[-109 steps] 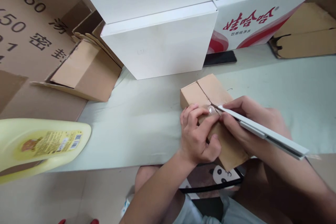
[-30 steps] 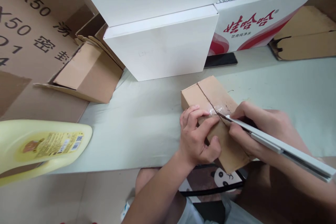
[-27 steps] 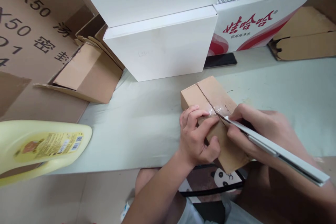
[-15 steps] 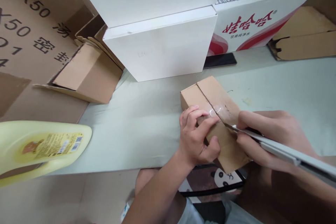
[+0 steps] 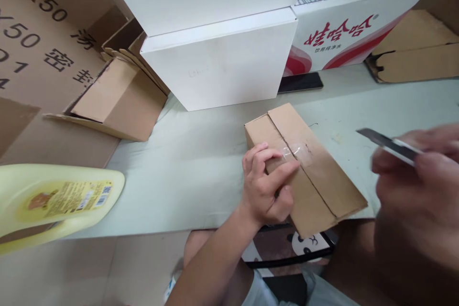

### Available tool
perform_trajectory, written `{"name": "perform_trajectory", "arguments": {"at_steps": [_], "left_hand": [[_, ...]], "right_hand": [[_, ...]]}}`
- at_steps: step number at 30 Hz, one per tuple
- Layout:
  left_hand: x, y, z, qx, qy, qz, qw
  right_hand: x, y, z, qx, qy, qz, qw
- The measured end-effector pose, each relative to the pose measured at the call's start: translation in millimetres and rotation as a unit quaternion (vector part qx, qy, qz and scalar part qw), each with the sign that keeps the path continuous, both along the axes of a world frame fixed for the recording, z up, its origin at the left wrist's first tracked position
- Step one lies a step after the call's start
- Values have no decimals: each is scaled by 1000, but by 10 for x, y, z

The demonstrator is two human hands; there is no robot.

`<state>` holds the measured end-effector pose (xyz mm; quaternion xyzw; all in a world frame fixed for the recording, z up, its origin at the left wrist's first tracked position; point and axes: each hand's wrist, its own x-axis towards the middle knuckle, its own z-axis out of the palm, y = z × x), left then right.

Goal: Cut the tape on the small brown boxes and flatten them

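A brown cardboard box (image 5: pixel 322 167) lies slanted across the table's near edge, one corner overhanging. A dark seam runs along its top, with clear tape (image 5: pixel 299 153) across the middle. My left hand (image 5: pixel 268 184) grips the box's left side, fingers bent over the top and thumb tucked in. Away to the right of the box, my right hand (image 5: pixel 419 181), blurred by motion, is closed around a utility knife (image 5: pixel 389 144). Its dark blade points left and is clear of the cardboard.
White boxes (image 5: pixel 222 64) and a red-and-white carton (image 5: pixel 337 33) line the back, with a black phone (image 5: pixel 301 82) before them. An open cardboard box (image 5: pixel 122 100) and a yellow bottle (image 5: pixel 64 201) stand left. A folded cardboard piece (image 5: pixel 416 62) sits back right.
My right hand has lifted the utility knife off the box's seam and drawn it up and to the right. My left hand stays on the box, which has hardly moved.
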<state>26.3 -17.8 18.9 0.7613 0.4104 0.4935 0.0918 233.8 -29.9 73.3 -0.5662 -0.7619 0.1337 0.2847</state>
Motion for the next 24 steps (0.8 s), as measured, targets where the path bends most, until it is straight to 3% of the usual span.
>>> {"name": "perform_trajectory", "arguments": {"at_steps": [5, 9, 11, 16, 24], "left_hand": [[-227, 98, 32, 15, 27, -41, 999], [-507, 175, 22, -53, 13, -52, 997], [-625, 195, 13, -92, -4, -47, 995], [-758, 228, -31, -124, -52, -23, 991], [-754, 280, -166, -169, -101, 9, 980]], "right_hand": [[-95, 455, -57, 6, 1, -64, 998], [35, 764, -231, 20, 4, -151, 988], [89, 846, -370, -24, -39, -180, 983], [101, 921, -633, -207, -177, -158, 949], [144, 961, -722, -208, -171, -126, 955]]}}
